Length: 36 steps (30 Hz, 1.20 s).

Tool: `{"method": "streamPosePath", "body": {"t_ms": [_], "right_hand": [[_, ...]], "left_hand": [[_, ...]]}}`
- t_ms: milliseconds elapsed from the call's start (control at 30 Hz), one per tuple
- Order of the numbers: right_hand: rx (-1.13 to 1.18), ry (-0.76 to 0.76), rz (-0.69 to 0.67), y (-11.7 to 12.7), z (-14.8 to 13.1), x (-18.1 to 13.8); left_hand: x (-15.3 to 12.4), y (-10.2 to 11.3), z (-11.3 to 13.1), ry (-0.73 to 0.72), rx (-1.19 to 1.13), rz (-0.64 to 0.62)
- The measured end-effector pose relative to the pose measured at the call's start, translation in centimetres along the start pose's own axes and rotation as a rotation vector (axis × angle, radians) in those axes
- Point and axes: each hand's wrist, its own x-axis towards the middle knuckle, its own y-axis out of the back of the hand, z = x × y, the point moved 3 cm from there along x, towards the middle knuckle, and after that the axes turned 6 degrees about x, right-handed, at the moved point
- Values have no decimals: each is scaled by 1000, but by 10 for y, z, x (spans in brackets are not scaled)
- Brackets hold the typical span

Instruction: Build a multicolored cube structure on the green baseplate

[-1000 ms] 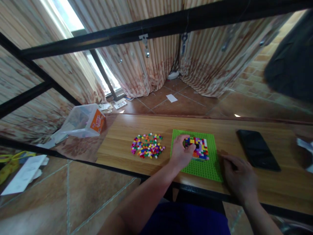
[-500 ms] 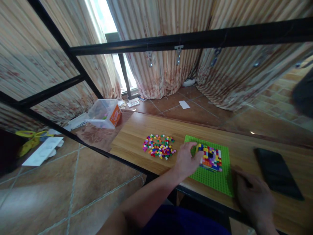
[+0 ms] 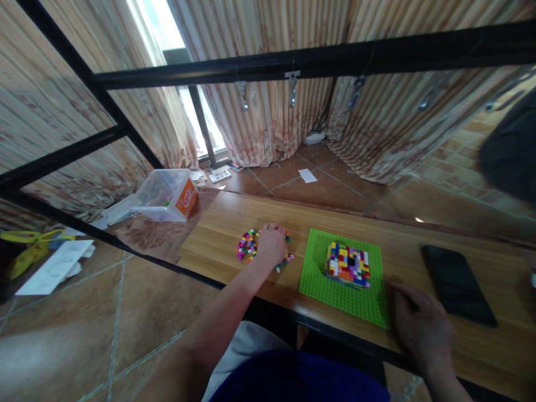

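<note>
My left hand [image 3: 271,245] is over the pile of small colourful toy bricks [image 3: 247,244] on the wooden table. Its fingertips are hidden behind the back of the hand, so what they grip does not show. To the right lies a green baseplate [image 3: 314,279], bearing a low block structure of multicoloured bricks [image 3: 347,265] with a dark spot in its top. Beside the plate's right edge, my right hand [image 3: 425,329] rests on the table, loosely bent, a gap between thumb and forefinger and no object visible in it.
A black phone [image 3: 458,285] lies on the table [image 3: 221,218] at the right. On the floor beyond the left end stands a clear plastic box [image 3: 163,195] with an orange label. A black metal rail [image 3: 318,62] with hanging clips crosses above the table, before striped curtains.
My left hand has moved left from the brick structure to the loose pile, uncovering the baseplate's left side. My right hand stays beside the plate. The whole view has shifted slightly.
</note>
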Motion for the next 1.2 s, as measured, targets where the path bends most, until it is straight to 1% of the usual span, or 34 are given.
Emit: {"method": "streamPosePath", "body": {"t_ms": [100, 200, 300, 367, 433, 567, 700, 800, 900, 1033, 1200], "right_hand": [[2, 15, 3, 0, -1, 0], [14, 17, 12, -1, 0, 1], [31, 15, 30, -1, 0, 1], [45, 21, 41, -1, -1, 2], [59, 20, 44, -1, -3, 1], [78, 0, 36, -2, -4, 2], [93, 0, 45, -3, -4, 3], [99, 21, 63, -4, -4, 3], [100, 40, 74, -4, -6, 3], [112, 61, 88, -4, -8, 3], [94, 53, 88, -5, -7, 3]], "left_hand": [[1, -2, 0, 9, -7, -14], [1, 0, -3, -1, -29, -5], [-4, 9, -2, -2, -47, 47], [-12, 16, 3, 6, -97, 83], [-22, 22, 14, -18, -193, 81], [-47, 27, 51, -191, -414, -10], [-61, 23, 80, -290, -494, -58], [-60, 18, 92, -318, -514, -82], [-53, 13, 98, -332, -504, -98], [-43, 9, 101, -330, -488, -88], [-38, 6, 103, -324, -480, -92]]}}
